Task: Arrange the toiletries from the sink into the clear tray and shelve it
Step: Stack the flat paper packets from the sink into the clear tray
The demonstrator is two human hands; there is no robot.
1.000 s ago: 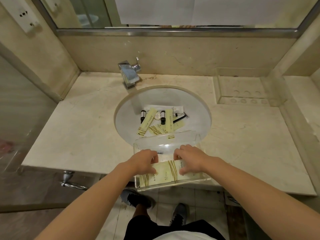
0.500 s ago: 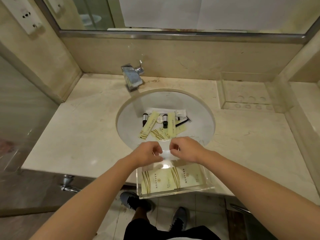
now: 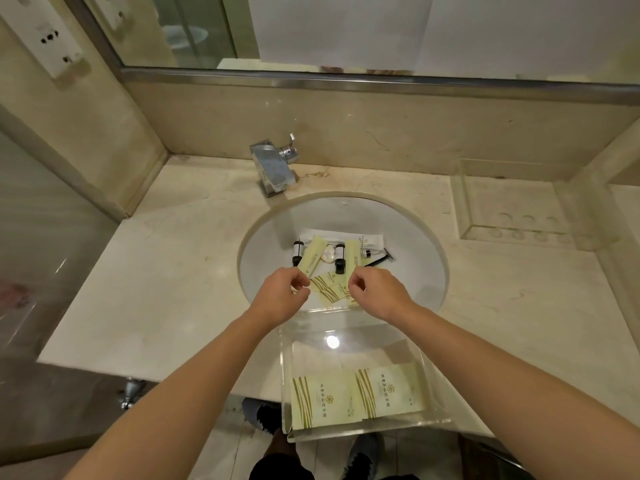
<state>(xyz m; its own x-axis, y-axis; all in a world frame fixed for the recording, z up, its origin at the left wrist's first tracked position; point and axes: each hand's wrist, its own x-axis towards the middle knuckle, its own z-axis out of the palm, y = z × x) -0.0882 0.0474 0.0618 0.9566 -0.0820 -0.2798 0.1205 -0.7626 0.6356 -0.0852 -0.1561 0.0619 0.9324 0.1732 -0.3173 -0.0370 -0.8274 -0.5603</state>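
A clear tray (image 3: pixel 347 355) sits on the counter's front edge, overhanging it, with two flat yellow packets (image 3: pixel 356 393) lying side by side in its near end. In the sink (image 3: pixel 408 237) lie two long yellow packets (image 3: pixel 310 257), small flat yellow packets (image 3: pixel 329 287), two black-capped bottles (image 3: pixel 339 258), a round white soap (image 3: pixel 328 253), a white sachet (image 3: pixel 343 237) and a black razor (image 3: pixel 381 259). My left hand (image 3: pixel 282 299) and my right hand (image 3: pixel 379 292) hover over the sink's front rim, fingers loosely curled. Their fingertips are at the yellow packets, and I see nothing lifted.
A chrome faucet (image 3: pixel 273 168) stands behind the sink. A second clear holder (image 3: pixel 512 209) with round recesses sits at the counter's back right, beside a raised ledge (image 3: pixel 623 216). Wall sockets (image 3: pixel 52 39) and a glass panel are on the left. Shoes show on the floor below.
Both hands have left the two packets in the tray and moved forward from the tray to the sink's front rim. The view has shifted closer.
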